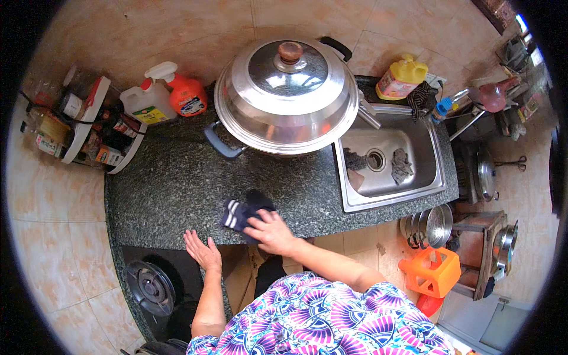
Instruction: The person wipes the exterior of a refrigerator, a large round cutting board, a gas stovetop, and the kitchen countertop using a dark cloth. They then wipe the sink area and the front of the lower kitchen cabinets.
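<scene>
My right hand [270, 231] lies spread on a dark cloth with white stripes [235, 215], pressed against the dark speckled stone countertop [177, 182] near its front edge. My left hand [203, 252] rests at the counter's front edge, fingers apart and holding nothing. Beyond the cloth stands a large lidded steel wok [288, 120] with dark side handles and a brown lid knob. To its right a steel sink [412, 133] holds a crumpled grey cloth [401, 166] and a dark scourer-like clump [354, 159] beside the drain.
A gas burner [151, 287] sits at the lower left. Along the wall stand an orange spray bottle [188, 95], a whitish jug [146, 104], a rack of bottles [100, 120] and a yellow jug [401, 80]. Steel pots [439, 226] and an orange plastic container [437, 273] are at the right.
</scene>
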{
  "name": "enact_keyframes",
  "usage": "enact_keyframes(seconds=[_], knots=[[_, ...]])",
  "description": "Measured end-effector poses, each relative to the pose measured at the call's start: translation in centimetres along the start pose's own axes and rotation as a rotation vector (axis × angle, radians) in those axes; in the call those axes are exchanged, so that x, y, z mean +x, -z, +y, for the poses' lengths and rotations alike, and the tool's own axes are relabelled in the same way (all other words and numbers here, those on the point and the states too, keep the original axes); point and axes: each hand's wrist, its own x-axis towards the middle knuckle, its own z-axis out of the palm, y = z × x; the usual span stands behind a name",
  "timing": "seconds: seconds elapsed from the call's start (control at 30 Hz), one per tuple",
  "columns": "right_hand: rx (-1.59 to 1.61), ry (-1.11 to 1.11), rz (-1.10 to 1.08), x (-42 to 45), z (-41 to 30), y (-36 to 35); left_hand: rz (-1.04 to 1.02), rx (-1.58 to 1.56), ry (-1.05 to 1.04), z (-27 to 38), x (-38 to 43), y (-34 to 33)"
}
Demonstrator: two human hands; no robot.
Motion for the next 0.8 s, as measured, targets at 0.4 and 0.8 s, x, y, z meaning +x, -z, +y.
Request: enact_keyframes(seconds=[0.4,0.8], knots=[[-0.242,-0.468,0.421,-12.1,3.6,4.1,0.011,0.029,-0.006,1.1,0.2,0.3],[-0.324,-0.260,0.169,-2.7,8.7,5.9,0.017,0.018,0.023,0.8,0.2,0.4]])
